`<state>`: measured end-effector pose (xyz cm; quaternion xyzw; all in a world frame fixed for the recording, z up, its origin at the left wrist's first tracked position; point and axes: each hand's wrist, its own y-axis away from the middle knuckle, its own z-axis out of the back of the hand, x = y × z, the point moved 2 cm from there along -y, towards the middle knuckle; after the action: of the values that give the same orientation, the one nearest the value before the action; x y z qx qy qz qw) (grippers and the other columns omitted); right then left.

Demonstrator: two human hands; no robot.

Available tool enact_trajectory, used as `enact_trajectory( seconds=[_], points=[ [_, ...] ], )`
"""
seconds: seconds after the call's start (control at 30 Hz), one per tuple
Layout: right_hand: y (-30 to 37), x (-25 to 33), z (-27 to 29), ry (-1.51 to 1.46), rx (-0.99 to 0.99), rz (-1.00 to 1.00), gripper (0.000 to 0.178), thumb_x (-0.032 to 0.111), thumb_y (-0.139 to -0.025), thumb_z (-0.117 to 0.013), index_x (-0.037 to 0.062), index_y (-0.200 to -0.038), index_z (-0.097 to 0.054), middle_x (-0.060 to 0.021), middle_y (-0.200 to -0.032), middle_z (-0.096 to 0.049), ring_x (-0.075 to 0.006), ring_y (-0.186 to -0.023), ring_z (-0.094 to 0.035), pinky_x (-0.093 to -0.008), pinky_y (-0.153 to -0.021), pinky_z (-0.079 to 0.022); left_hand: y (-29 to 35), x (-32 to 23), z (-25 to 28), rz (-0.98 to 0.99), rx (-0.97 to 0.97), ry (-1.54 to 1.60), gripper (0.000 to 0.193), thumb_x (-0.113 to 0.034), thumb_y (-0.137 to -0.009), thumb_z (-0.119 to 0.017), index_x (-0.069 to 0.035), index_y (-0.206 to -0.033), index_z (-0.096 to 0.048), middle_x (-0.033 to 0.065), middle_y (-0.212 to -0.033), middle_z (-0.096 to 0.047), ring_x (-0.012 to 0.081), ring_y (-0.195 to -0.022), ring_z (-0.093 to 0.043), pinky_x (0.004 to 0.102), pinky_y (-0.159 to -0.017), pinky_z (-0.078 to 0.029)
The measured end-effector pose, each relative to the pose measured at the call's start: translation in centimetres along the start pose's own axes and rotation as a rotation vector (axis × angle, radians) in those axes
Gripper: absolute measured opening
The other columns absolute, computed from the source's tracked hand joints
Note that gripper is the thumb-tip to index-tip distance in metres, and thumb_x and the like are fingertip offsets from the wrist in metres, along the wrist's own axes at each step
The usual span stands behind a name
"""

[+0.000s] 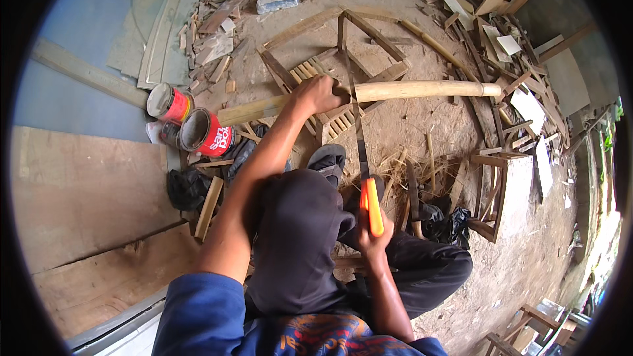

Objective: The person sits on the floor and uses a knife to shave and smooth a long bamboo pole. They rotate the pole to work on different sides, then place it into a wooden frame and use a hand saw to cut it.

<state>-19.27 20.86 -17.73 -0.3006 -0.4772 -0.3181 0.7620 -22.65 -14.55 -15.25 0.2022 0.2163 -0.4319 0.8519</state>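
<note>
A pale bamboo pole (422, 89) lies crosswise in front of me, above a small wooden frame (334, 122) with slats. My left hand (320, 95) is closed around the pole near its middle, just left of the saw blade. In my right hand (376, 236) is the orange handle of a handsaw (372, 206). Its long, narrow dark blade points away from me and crosses the pole right beside my left hand. How deep the blade sits in the bamboo I cannot tell.
Two red paint cans (210, 134) stand at the left by a wooden board (92, 191). A small wooden stool (504, 191) lies at the right near black plastic bags (448, 224). Wood scraps (521, 109) pile up far right; pale blocks (278, 1) lie far ahead.
</note>
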Motion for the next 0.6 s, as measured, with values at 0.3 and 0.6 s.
enact_trajectory(
  seconds=[0.3, 0.6],
  points=[
    [3.2, 1.2, 1.3, -0.119, -0.041, -0.042, 0.017, 0.01, -0.091, -0.067, -0.0023, -0.081, -0.06, -0.0057, -0.058, -0.054, -0.0077, -0.052, -0.049, -0.0275, -0.049, -0.04, 0.4, -0.8, 0.0, -0.05, 0.04, -0.164, 0.057, -0.045, -0.074, -0.067, 0.006, -0.1, -0.068, 0.0286, -0.094, -0.069, 0.0393, -0.092, -0.069, 0.0451, -0.081, -0.055],
    [3.1, 1.4, 2.4, -0.243, 0.132, -0.15, 0.026, 0.016, -0.097, -0.062, 0.0004, -0.077, -0.057, 0.0046, -0.063, -0.05, -0.0041, -0.056, -0.043, -0.0236, -0.051, -0.034, 0.0, -0.7, -0.3, -0.163, 0.097, -0.38, 0.058, -0.04, -0.069, -0.073, 0.004, -0.106, -0.065, 0.025, -0.092, -0.07, 0.0368, -0.089, -0.07, 0.0437, -0.08, -0.056]
  ],
)
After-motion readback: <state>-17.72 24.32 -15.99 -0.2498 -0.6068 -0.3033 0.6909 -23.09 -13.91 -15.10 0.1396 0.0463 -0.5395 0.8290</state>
